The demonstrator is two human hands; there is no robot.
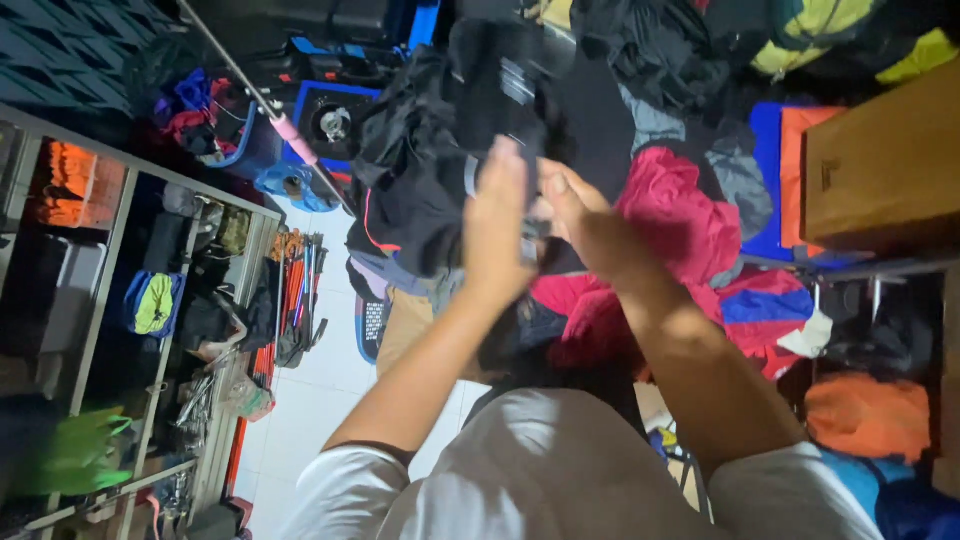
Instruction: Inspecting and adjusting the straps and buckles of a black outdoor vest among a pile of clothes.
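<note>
**Both hands gripping black garment**

Left hand [497, 225] and right hand [580, 220] pinch a black jacket [430, 170] at its lower edge, held in the air. Soft, light, floppy; best held by hem or seams. Beyond: red jacket [675, 215], metal shelving [150, 300].

Garment in both hands: soft black fabric garment [430, 170] — thin orange-red piping
Beyond the right hand: crumpled red-pink cloth [675, 215]
Further right: blue-and-orange folded fabric [785, 170]
Left of the hands: white tiled floor [320, 390] — plain
</note>
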